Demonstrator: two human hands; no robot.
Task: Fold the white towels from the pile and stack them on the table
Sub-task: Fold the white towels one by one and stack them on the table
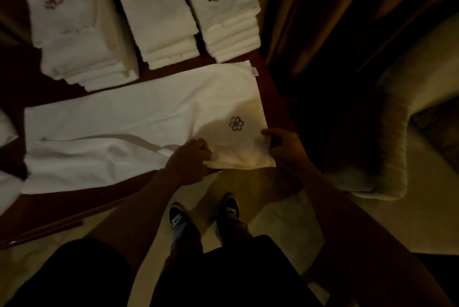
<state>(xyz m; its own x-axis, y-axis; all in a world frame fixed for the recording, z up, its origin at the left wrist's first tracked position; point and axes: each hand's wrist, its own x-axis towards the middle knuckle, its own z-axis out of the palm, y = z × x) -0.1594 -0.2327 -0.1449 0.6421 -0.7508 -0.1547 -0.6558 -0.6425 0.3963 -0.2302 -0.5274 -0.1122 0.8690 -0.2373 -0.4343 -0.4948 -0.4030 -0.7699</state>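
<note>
**Dark surface, loaded with white towels**

Dark wooden surface (57, 210) in dim light, running out past the left edge of view. Along the far side, three stacks of folded towels in a row: left stack (74, 31) the bulkiest and a bit uneven, middle stack (161, 16) just beside it, right stack (228, 13) near the right edge, each topped with a reddish flower mark. In front of them, one long towel (139, 118) spread lengthwise, rumpled along the near side, dark emblem (236, 123) at the right end, that end reaching the right edge. At far left, more white cloth (7, 130), cut off by the frame.
</note>
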